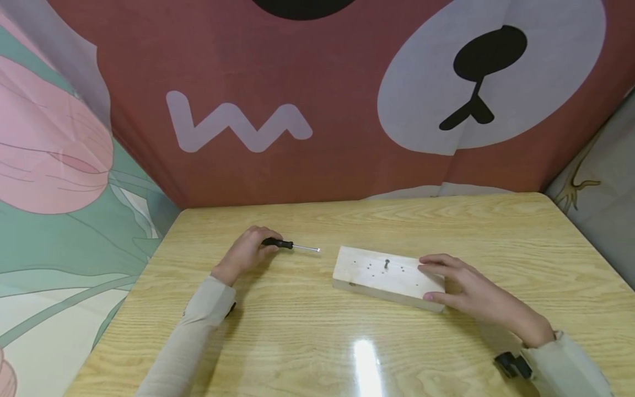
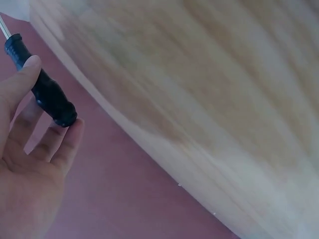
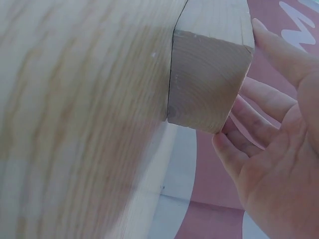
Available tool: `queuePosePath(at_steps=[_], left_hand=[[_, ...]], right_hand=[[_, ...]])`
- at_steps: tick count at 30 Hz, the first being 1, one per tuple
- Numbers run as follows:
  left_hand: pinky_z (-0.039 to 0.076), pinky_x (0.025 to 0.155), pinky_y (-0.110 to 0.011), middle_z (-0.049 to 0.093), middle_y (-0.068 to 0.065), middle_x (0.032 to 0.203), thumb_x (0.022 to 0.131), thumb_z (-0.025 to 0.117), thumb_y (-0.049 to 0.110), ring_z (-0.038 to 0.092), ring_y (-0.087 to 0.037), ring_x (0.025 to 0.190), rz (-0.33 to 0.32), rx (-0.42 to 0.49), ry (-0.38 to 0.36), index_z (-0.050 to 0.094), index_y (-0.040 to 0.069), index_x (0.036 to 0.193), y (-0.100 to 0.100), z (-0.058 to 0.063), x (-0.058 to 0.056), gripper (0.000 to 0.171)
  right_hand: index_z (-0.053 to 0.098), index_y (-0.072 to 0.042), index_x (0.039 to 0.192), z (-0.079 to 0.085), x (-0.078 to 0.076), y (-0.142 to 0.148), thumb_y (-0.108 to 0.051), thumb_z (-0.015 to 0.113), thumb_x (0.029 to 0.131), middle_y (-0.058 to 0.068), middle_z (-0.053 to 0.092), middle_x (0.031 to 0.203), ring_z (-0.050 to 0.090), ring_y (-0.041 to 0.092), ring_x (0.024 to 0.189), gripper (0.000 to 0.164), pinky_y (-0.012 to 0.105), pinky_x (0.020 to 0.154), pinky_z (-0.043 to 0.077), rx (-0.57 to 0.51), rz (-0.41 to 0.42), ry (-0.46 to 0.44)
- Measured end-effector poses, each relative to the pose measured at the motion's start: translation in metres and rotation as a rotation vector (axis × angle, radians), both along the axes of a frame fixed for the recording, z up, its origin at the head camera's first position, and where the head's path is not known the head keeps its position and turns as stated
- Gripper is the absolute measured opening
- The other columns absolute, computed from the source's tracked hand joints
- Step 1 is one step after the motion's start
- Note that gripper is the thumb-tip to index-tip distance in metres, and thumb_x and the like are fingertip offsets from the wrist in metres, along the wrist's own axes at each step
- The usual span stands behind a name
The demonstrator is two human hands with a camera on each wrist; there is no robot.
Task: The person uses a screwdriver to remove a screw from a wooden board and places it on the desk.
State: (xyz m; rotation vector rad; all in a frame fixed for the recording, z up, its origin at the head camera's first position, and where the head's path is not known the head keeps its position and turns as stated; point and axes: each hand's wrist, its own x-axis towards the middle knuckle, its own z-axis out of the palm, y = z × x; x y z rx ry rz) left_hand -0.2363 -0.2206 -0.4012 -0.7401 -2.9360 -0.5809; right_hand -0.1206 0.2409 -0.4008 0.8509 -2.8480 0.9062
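My left hand (image 1: 250, 249) holds a screwdriver (image 1: 279, 242) by its black handle, just above or on the table left of the wooden block. In the left wrist view, the thumb lies along the handle (image 2: 50, 97) and fingertips touch its butt end. The metal shaft points right, towards the block. A pale rectangular wooden block (image 1: 367, 275) lies flat with several small holes in its top. One screw (image 1: 387, 264) stands upright near its middle. My right hand (image 1: 466, 286) grips the block's right end, thumb at the near edge, fingers at the far edge; the end grain (image 3: 209, 82) shows in the right wrist view.
The wood-grain table (image 1: 297, 331) carries the block and runs back to a red cloth backdrop (image 1: 337, 165) with a cartoon face. Patterned cloth (image 1: 59, 160) hangs at the left, and a grey one (image 1: 605, 182) at the right. Light glares on the table's near part.
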Motion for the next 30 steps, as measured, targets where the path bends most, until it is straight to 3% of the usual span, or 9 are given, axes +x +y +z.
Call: queuePosePath(at_steps=[9, 17, 22, 30], left_hand=[[0.055, 0.087, -0.045, 0.072, -0.005, 0.114, 0.091, 0.073, 0.017, 0.059, -0.024, 0.101, 0.025, 0.037, -0.015, 0.073, 0.013, 0.115, 0.008, 0.01, 0.005, 0.024], [0.057, 0.086, -0.045, 0.073, -0.008, 0.107, 0.089, 0.074, 0.01, 0.065, -0.026, 0.099, -0.046, 0.141, -0.022, 0.073, 0.008, 0.111, 0.012, 0.013, 0.005, 0.022], [0.056, 0.086, -0.044, 0.073, -0.01, 0.107, 0.089, 0.075, 0.012, 0.066, -0.024, 0.097, -0.052, 0.2, -0.054, 0.074, 0.006, 0.11, 0.016, 0.018, 0.007, 0.022], [0.053, 0.075, -0.032, 0.074, -0.007, 0.108, 0.089, 0.075, 0.019, 0.065, -0.015, 0.088, -0.044, 0.282, -0.136, 0.075, 0.012, 0.11, 0.024, 0.027, 0.011, 0.022]], right_hand=[[0.059, 0.001, 0.134, -0.001, -0.001, 0.0, -0.03, 0.075, 0.088, 0.016, 0.056, 0.137, 0.053, 0.037, 0.126, 0.058, 0.054, 0.096, 0.048, 0.009, -0.005, 0.005], [0.057, -0.001, 0.138, -0.002, 0.0, 0.002, -0.032, 0.075, 0.088, 0.015, 0.055, 0.138, 0.053, 0.036, 0.126, 0.061, 0.049, 0.095, 0.05, 0.001, -0.015, -0.022], [0.056, -0.001, 0.137, -0.002, 0.0, 0.002, -0.032, 0.076, 0.087, 0.015, 0.054, 0.137, 0.053, 0.036, 0.126, 0.062, 0.045, 0.095, 0.051, -0.007, -0.027, -0.033], [0.054, 0.001, 0.139, -0.001, -0.001, 0.002, -0.032, 0.075, 0.088, 0.017, 0.052, 0.139, 0.052, 0.039, 0.127, 0.063, 0.056, 0.096, 0.048, -0.009, -0.019, -0.044]])
